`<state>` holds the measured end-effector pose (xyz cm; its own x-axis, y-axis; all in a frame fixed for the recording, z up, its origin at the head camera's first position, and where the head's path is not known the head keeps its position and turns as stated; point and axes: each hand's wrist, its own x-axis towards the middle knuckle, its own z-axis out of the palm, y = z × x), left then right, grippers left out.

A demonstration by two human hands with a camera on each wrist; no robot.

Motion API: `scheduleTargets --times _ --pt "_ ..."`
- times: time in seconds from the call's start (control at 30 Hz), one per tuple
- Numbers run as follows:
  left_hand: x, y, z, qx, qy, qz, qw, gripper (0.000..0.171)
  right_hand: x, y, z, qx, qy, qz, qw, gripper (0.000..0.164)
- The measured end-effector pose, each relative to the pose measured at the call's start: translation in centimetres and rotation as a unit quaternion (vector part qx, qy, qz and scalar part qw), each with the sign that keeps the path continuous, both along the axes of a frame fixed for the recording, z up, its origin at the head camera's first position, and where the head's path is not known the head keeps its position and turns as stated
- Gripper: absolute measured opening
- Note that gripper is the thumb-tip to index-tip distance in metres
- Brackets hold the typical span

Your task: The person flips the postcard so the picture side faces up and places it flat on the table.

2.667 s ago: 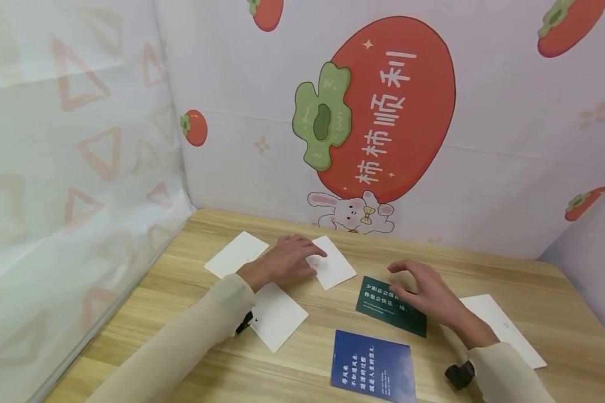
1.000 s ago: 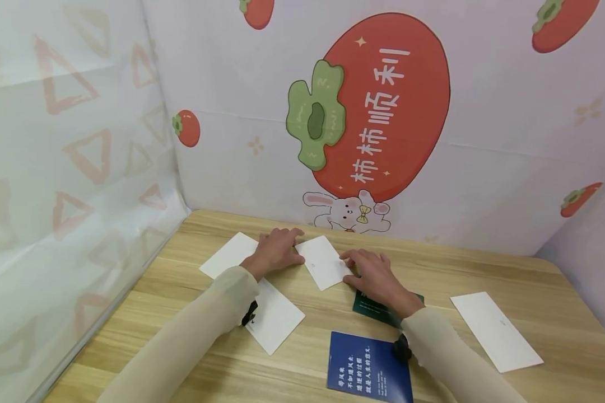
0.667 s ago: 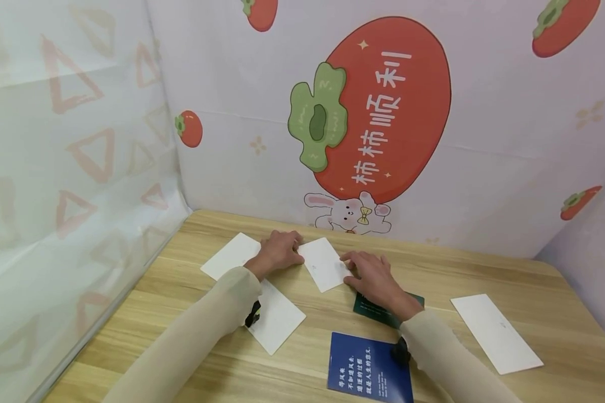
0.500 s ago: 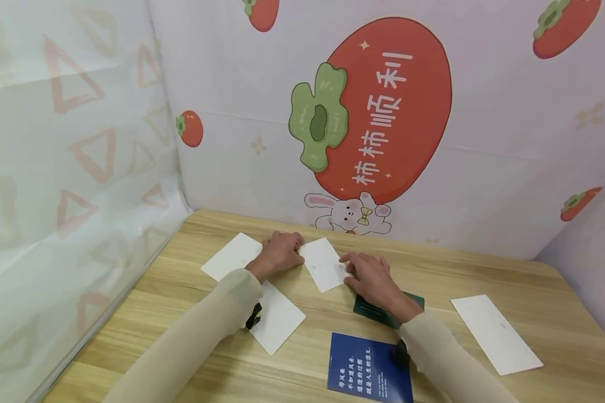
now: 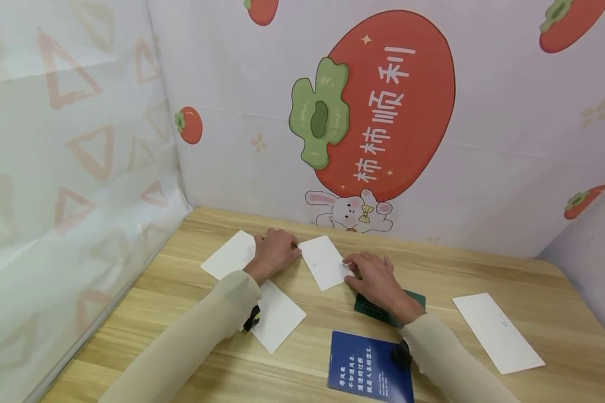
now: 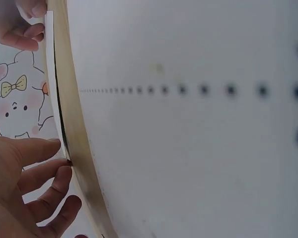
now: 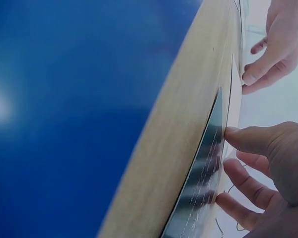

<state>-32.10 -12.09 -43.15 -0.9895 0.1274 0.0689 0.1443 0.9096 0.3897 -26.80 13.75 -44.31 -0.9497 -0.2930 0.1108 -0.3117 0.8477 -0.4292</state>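
Observation:
A white postcard (image 5: pixel 325 265) lies near the back of the wooden table, its face showing one small print. Thumb and fingers of my left hand (image 5: pixel 275 250) meet at its left corner. From the other side my right hand (image 5: pixel 376 278) has the right corner between thumb and index finger. In the left wrist view the postcard (image 6: pixel 51 64) appears edge-on, with the left fingertips at its near end. A green postcard (image 5: pixel 370 309) with white text lies under the right hand and wrist, partly hidden. In the right wrist view the right thumb (image 7: pixel 248 138) is at the postcard's edge.
A blue postcard (image 5: pixel 350 364) with white writing lies in front, below the right forearm. Two white postcards lie at the left, one behind (image 5: pixel 232 254) and one nearer (image 5: pixel 280 319), both partly under the left arm. Another white postcard (image 5: pixel 501 336) lies right. A printed cloth (image 5: pixel 242 168) stands behind the table.
The left hand has moved from above the white postcard to its left corner and closed its fingers there. The right hand has come leftward from the green postcard to the right corner.

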Motion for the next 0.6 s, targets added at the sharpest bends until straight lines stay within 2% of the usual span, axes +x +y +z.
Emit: scheduleTargets --times 0.23,0.6 --pt "-0.22 -0.08 -0.09 0.043 0.006 0.026 0.9987 0.014 -0.02 -0.13 0.08 -0.002 -0.004 0.003 1.000 0.038" --pt "-0.58 -0.87 -0.39 0.077 0.009 0.003 0.9970 0.012 -0.35 0.22 -0.27 -0.008 -0.006 0.007 1.000 0.051"
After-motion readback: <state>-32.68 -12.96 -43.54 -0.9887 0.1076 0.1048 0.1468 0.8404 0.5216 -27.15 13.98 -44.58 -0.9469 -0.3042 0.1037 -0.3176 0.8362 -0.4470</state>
